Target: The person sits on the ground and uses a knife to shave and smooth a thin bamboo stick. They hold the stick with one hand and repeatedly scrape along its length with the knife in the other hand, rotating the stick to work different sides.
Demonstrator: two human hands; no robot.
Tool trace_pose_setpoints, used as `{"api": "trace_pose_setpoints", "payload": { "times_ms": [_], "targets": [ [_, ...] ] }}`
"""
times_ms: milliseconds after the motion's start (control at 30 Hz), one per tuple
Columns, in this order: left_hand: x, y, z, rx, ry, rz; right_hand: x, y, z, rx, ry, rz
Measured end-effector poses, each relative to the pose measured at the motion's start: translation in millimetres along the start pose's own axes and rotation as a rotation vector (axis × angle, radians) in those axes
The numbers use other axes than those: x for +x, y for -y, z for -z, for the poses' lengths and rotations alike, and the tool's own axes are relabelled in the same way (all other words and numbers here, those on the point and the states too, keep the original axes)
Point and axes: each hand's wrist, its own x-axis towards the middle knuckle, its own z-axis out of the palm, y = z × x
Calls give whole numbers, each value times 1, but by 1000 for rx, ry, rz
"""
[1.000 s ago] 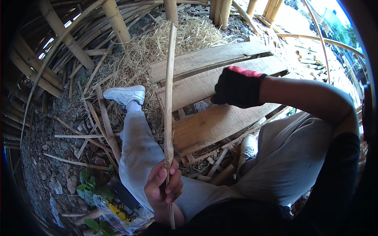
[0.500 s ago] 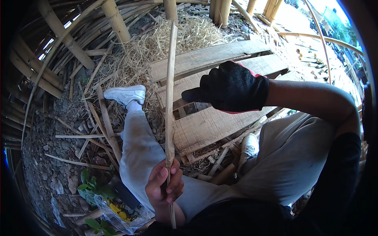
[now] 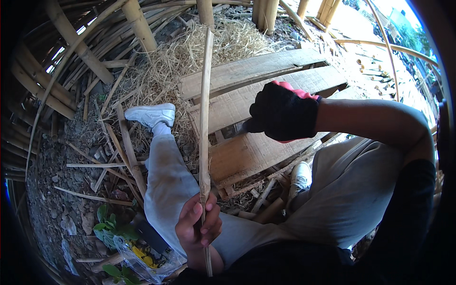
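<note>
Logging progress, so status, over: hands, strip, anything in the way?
Left grip closed on pale strip. Gloved right grip curled over boards, any contents hidden. Nothing visibly blocking strip.

Observed thick, slanting bamboo poles at upper left, with stacked canes behind. Noted pale shavings heaped near their feet. Logged dark, stony ground at left, with loose sticks and leafy plants. Recorded shade at left; glaring daylight at upper right, over cut bamboo, with blurred greenery beyond.
</note>
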Motion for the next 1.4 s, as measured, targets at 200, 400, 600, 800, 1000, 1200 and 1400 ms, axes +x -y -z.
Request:
{"api": "trace_pose_setpoints", "payload": {
  "times_ms": [200,400,600,800,1000,1200,1400],
  "targets": [
    [0,-2,-3,32,-6,2,-2,10,20,-134,-237,127],
    [0,-2,-3,29,-28,6,-6,-3,34,-178,67,60],
    [-2,-2,-4,54,-44,-12,-16,-4,29,-260,-147,376],
    [1,0,-3,51,-14,-6,-27,-20,14,-212,-157,174],
    [0,1,-1,92,-16,-24,-32,-1,5,8,-171,215],
    [10,9,5,260,-25,-47,-49,-29,73,-377,-103,-197],
    [14,20,1,8,13,71,-61,-10,101,-67,-581,-526]
  ]
}}
